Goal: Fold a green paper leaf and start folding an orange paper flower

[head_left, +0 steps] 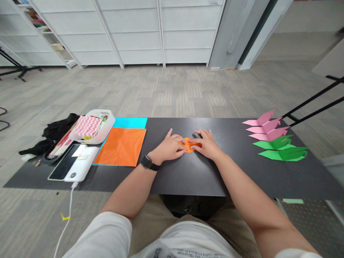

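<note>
A small piece of folded orange origami paper (190, 145) lies on the dark table between my two hands. My left hand (172, 146) has its fingertips on the paper's left side, with one finger raised and a black watch on the wrist. From the right, the bent fingers of my right hand (206, 143) grip the other side of the paper. Fingers partly cover the folds.
Orange sheets (120, 147) lie over blue paper (131, 122) on the left. Beyond them are a white basket (107, 130), a phone (64, 163) and a cabled white power bank (82, 165). Folded pink birds (264, 125) and green birds (282, 154) line the right side.
</note>
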Demonstrator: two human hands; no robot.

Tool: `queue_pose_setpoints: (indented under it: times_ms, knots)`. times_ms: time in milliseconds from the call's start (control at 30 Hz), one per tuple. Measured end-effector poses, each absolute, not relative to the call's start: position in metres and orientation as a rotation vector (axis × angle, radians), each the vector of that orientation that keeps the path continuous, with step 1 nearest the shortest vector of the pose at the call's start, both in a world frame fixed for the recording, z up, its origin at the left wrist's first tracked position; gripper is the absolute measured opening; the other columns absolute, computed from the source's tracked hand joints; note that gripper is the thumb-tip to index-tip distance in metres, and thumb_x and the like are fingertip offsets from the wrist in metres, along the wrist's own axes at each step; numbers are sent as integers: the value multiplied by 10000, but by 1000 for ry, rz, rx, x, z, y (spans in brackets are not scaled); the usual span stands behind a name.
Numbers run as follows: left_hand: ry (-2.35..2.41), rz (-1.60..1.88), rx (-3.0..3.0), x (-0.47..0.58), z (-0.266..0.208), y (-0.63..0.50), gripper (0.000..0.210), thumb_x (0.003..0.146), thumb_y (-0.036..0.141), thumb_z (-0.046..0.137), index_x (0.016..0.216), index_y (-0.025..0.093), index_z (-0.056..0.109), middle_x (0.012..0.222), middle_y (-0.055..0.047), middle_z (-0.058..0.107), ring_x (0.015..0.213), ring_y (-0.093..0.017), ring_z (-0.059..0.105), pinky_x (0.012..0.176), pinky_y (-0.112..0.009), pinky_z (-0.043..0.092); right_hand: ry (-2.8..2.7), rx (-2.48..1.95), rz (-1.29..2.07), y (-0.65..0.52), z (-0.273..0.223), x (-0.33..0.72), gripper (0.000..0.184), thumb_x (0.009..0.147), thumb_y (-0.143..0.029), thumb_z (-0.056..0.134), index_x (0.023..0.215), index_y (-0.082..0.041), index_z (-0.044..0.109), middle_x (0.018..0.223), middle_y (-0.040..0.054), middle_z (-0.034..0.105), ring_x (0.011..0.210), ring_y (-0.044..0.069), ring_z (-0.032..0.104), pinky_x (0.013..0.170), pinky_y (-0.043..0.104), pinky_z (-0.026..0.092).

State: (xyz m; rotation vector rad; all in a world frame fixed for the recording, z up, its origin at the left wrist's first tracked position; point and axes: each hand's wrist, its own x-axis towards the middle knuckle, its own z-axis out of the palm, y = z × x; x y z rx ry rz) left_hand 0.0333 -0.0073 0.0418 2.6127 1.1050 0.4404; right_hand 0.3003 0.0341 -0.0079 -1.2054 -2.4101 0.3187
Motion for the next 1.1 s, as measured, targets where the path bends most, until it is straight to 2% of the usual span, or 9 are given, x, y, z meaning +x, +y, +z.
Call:
queue_pose_setpoints:
  times_ms: [233, 367, 600, 667, 733, 833, 967, 1100]
  knots:
    - [1183, 370, 2644, 28, 47, -11, 224, 1006, 286, 653, 1002, 340, 870, 1358, -16, 753, 1329, -279, 595, 1341, -723, 31, -2409, -1214, 328, 34, -6, 301, 299, 913, -336, 820, 1199, -422, 834, 1511, 89, 589, 1452, 398, 487, 1224, 833, 241]
    - [1237, 318, 2612, 22, 54, -15, 216, 1000, 310, 667, 1032, 363, 874, 1439, -12, 715, 1338, -286, 590, 1338, -727, 89, -2412, -1213, 335, 33, -5, 300, 301, 917, -340, 819, 1204, -432, 831, 1493, 90, 596, 1450, 401, 484, 1215, 841, 239]
    - [1293, 265, 2561, 11, 58, -16, 191, 969, 342, 705, 1018, 388, 884, 1593, -13, 613, 1518, -416, 456, 1265, -826, 143, -2444, -1250, 324, 30, -4, 299, 297, 939, -360, 793, 1231, -408, 818, 1497, 88, 594, 1466, 365, 473, 1249, 790, 227]
    - [1285, 384, 2571, 12, 58, -15, 191, 980, 340, 696, 1015, 368, 881, 1560, -15, 638, 1485, -381, 499, 1289, -771, 190, -2440, -1258, 319, 30, -3, 297, 290, 941, -366, 787, 1227, -392, 819, 1501, 91, 595, 1467, 365, 476, 1258, 780, 221]
    - [1258, 562, 2575, 17, 58, -14, 234, 1016, 308, 647, 1109, 332, 861, 1440, -35, 712, 1368, -297, 599, 1306, -644, 293, -2421, -1275, 293, 29, -2, 295, 279, 939, -375, 780, 1216, -373, 820, 1492, 95, 604, 1446, 365, 497, 1267, 775, 211]
    - [1140, 643, 2557, 33, 56, -15, 279, 1044, 258, 596, 1230, 263, 803, 1279, -64, 770, 1195, -241, 680, 1175, -479, 486, -2394, -1303, 239, 28, 0, 290, 266, 950, -397, 754, 1203, -340, 815, 1463, 105, 622, 1399, 362, 532, 1276, 761, 215]
    - [1089, 554, 2561, 49, 47, -16, 294, 1048, 269, 606, 1315, 245, 728, 1359, -84, 739, 1288, -262, 656, 1203, -475, 460, -2397, -1300, 201, 26, 2, 285, 253, 969, -372, 706, 1191, -302, 804, 1434, 124, 639, 1367, 358, 552, 1276, 744, 241]
    - [1186, 461, 2562, 48, 41, -15, 328, 1039, 302, 637, 1353, 242, 705, 1377, -93, 737, 1324, -286, 634, 1279, -547, 353, -2386, -1276, 189, 25, 3, 285, 260, 977, -283, 640, 1172, -294, 812, 1426, 125, 650, 1363, 352, 561, 1265, 767, 234]
